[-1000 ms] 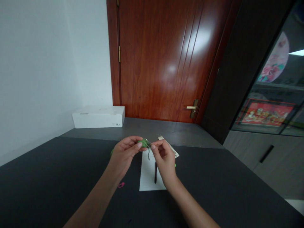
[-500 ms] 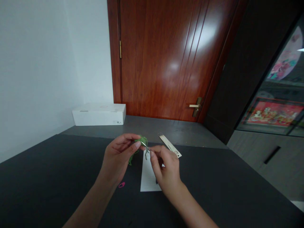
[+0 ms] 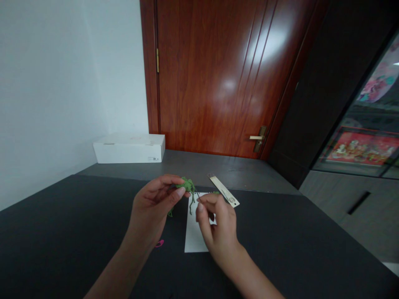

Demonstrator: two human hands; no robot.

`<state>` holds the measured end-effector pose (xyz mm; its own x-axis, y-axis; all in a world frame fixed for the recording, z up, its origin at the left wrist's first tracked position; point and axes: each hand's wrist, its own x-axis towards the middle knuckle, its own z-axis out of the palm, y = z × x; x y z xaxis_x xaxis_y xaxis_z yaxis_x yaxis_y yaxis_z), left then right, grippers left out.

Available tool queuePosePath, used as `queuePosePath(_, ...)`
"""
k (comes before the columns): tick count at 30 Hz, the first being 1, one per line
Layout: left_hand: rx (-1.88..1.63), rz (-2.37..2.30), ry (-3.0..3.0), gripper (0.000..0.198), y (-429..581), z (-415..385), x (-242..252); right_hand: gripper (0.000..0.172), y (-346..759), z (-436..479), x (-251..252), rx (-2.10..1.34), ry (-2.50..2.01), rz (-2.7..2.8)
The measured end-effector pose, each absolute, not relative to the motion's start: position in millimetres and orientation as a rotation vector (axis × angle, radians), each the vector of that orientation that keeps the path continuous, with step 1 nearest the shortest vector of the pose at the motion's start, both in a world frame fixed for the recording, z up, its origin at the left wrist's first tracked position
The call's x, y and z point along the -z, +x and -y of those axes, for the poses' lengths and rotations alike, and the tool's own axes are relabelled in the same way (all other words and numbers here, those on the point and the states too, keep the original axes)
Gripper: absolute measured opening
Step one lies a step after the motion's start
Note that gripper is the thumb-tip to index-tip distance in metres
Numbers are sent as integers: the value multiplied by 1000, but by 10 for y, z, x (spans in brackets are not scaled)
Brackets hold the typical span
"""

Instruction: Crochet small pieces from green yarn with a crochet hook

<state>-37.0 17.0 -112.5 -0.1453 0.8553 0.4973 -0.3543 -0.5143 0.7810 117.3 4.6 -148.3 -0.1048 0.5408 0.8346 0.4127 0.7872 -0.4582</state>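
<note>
My left hand (image 3: pixel 158 199) pinches a small green crocheted yarn piece (image 3: pixel 186 184) between thumb and fingertips. From this piece a short green strand (image 3: pixel 191 205) dangles over a white sheet of paper (image 3: pixel 195 236). Just right of the yarn, my right hand (image 3: pixel 218 216) is closed on a thin metal tool (image 3: pixel 198 197) that looks like a crochet hook. Its tip sits close to the piece; whether they touch is hard to make out. More green yarn (image 3: pixel 170 213) trails below my left hand. My right hand covers part of the paper.
A pink stitch marker (image 3: pixel 160 243) lies on the black tabletop (image 3: pixel 77 241) beside my left wrist. A long cream package (image 3: pixel 223 190) lies slantwise beyond my right hand. At the back left stands a white box (image 3: pixel 129 149), in front of a wooden door (image 3: pixel 212 83).
My right hand has drawn the metal tool slightly back from the green piece, and its bright shaft no longer lies across the yarn. My left hand keeps its hold.
</note>
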Motion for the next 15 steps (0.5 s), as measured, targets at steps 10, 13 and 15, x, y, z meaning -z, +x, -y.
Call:
queuePosePath(10,-1675,-694,1467,16,-332,-168,1254,7,1072,-36,1502,-356,-810,1582)
queuePosePath(13,-1661,-698,1508,16,-325,-176,1279,4,1070,-44,1504,-333,-823,1562)
queuePosePath(15,-1654,-697,1519,16,-325,-182,1289,6,1070,-49,1496,-400,-817,1534)
